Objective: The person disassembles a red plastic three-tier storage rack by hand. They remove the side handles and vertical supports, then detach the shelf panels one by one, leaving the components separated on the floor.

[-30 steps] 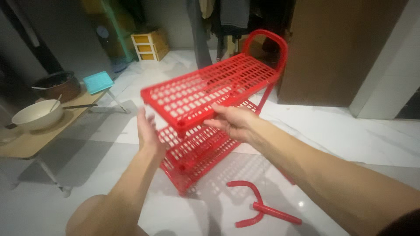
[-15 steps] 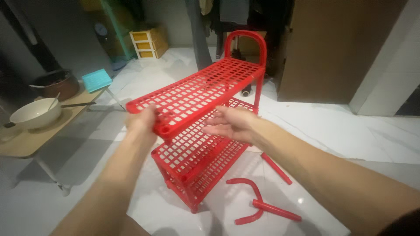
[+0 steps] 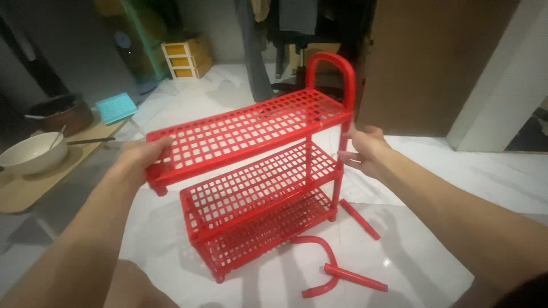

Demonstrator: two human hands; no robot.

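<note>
We saw the red three-tier plastic rack standing on the white marble floor at centre. The left hand gripped the top shelf's end at 9 o'clock; the right hand curled around the upright post at 3 o'clock. Loose red tubes lay at 5 o'clock, a bowl on the desk at 9.

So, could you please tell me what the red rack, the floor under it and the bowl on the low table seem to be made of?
The red rack looks like moulded plastic: uniform colour, grid shelves, slight sheen. The floor seems polished marble or marble-look tile, pale with grey veins and reflections. The bowl appears to be glazed ceramic, cream and smooth, though melamine is possible. The low table looks like light wood or laminate.
</note>
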